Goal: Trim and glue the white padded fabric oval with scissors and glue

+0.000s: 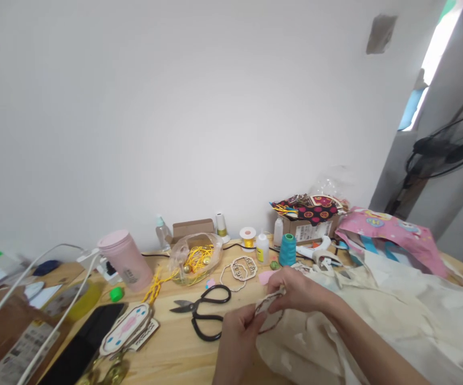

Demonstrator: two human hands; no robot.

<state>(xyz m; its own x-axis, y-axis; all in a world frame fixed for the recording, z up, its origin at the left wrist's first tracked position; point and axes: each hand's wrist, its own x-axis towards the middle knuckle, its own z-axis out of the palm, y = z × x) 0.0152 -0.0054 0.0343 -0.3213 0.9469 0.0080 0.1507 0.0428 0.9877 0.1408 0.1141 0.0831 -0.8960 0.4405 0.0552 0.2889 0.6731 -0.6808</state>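
Note:
Both my hands meet low in the middle of the view over a wooden table (175, 342). My left hand (235, 342) and my right hand (295, 291) pinch the same small flat wooden cut-out frame (269, 315), fingers closed on its edges. It hovers just above the edge of a cream cloth (395, 321). Black scissors (203, 313) lie right beside my left hand. Another wooden cut-out frame (244, 267) rests on the table behind them.
A pink tumbler (126, 260), a clear bag of gold beads and yellow cord (195, 258), a teal thread spool (287, 249), a glue bottle (262, 247) and a cardboard box of patterned fabric (311, 216) stand at the back. A black phone (82, 342) lies left. A fan (448, 147) stands right.

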